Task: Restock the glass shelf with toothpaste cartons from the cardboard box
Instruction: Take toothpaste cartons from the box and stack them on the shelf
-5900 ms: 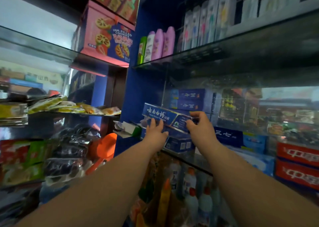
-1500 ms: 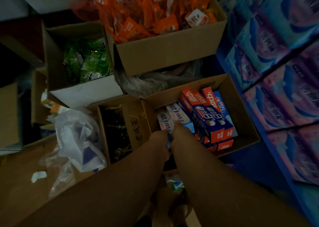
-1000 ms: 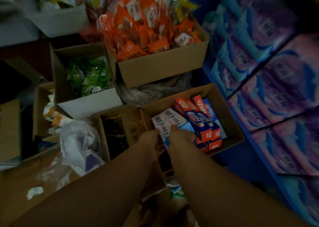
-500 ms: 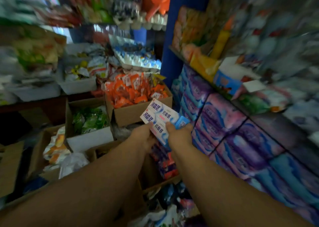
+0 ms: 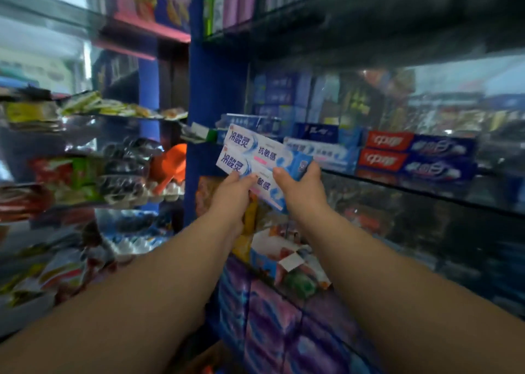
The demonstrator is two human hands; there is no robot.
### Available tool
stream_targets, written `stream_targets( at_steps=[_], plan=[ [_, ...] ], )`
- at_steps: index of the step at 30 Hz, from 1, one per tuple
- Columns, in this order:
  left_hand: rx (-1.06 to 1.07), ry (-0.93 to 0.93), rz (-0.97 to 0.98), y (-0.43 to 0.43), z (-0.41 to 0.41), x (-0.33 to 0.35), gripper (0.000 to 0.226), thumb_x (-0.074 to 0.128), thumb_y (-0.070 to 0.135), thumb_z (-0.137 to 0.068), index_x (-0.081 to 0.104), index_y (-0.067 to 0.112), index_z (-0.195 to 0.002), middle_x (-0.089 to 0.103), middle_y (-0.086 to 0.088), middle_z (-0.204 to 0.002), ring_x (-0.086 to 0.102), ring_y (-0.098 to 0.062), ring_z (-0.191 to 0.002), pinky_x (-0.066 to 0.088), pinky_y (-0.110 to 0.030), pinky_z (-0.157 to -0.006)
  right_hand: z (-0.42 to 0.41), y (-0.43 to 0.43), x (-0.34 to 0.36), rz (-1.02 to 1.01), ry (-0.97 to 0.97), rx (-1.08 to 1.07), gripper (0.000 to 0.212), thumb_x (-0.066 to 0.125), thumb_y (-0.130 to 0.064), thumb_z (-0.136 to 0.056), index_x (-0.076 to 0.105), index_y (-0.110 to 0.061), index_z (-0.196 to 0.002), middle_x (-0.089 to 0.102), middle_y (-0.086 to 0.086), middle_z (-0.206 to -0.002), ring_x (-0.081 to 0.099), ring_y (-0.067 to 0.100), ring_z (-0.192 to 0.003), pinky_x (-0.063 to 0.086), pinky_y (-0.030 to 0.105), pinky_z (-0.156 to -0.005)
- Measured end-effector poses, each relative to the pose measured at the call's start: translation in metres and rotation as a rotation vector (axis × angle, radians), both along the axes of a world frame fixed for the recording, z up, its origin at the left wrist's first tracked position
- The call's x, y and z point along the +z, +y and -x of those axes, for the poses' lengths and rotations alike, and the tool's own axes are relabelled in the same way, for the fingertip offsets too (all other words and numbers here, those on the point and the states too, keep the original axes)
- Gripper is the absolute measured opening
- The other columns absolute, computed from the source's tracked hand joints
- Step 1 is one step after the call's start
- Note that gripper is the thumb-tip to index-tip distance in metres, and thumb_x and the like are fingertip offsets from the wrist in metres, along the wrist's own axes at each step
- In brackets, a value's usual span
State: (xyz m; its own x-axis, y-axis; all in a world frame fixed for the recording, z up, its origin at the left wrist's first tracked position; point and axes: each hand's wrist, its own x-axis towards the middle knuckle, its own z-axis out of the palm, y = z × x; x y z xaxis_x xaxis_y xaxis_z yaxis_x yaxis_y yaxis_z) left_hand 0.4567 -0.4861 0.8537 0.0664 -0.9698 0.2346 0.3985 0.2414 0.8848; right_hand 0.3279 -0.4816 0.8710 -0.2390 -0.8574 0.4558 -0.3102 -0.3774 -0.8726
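Two white-and-blue toothpaste cartons are held side by side in front of the glass shelf. My left hand grips their lower left edge, and my right hand grips their right end with the thumb on top. On the shelf behind them lie a matching white-blue carton, dark blue cartons and two stacked red-and-blue cartons. The cardboard box is out of view.
A blue upright post stands left of the shelf. An upper shelf carries pink bottles. Purple and blue soft packs are stacked below. Racks of snack packets fill the left side.
Both hands took the two cartons out of the cardboard box on the floor and lifted them up to the glass shelf. The view swung from the floor up to the shelves.
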Motion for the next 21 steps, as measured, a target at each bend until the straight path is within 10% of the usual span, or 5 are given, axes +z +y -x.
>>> stream_targets(
  at_steps=[6, 9, 21],
  plan=[
    [-0.048, -0.483, 0.154, -0.044, 0.034, 0.068, 0.071, 0.055, 0.025, -0.087, 0.023, 0.021, -0.150, 0.012, 0.002, -0.160, 0.032, -0.025, -0.140, 0.035, -0.045, -0.112, 0.041, -0.009, 0.077, 0.112, 0.061, -0.136, 0.043, 0.063, -0.034, -0.090, 0.039, -0.013, -0.119, 0.058, 0.004, -0.103, 0.062, 0.020, -0.087, 0.053, 0.030, -0.071],
    [-0.134, -0.599, 0.191, -0.064, 0.049, 0.078, 0.077, 0.059, 0.033, -0.071, 0.035, 0.018, -0.143, 0.027, -0.005, -0.155, 0.037, -0.030, -0.136, 0.037, -0.050, -0.109, 0.050, -0.030, 0.091, 0.090, 0.073, -0.218, 0.044, 0.066, -0.035, -0.087, 0.043, -0.013, -0.118, 0.060, 0.010, -0.111, 0.063, 0.028, -0.098, 0.052, 0.049, -0.089],
    [-0.078, -1.120, 0.433, -0.156, 0.078, 0.060, 0.074, 0.045, 0.038, -0.098, 0.002, 0.018, -0.154, -0.018, 0.003, -0.160, 0.010, -0.021, -0.148, 0.018, -0.032, -0.117, 0.083, -0.105, 0.079, -0.038, 0.046, -0.277, 0.046, 0.062, -0.033, -0.090, 0.042, -0.017, -0.128, 0.060, 0.010, -0.115, 0.066, 0.026, -0.094, 0.060, 0.036, -0.068]
  ],
)
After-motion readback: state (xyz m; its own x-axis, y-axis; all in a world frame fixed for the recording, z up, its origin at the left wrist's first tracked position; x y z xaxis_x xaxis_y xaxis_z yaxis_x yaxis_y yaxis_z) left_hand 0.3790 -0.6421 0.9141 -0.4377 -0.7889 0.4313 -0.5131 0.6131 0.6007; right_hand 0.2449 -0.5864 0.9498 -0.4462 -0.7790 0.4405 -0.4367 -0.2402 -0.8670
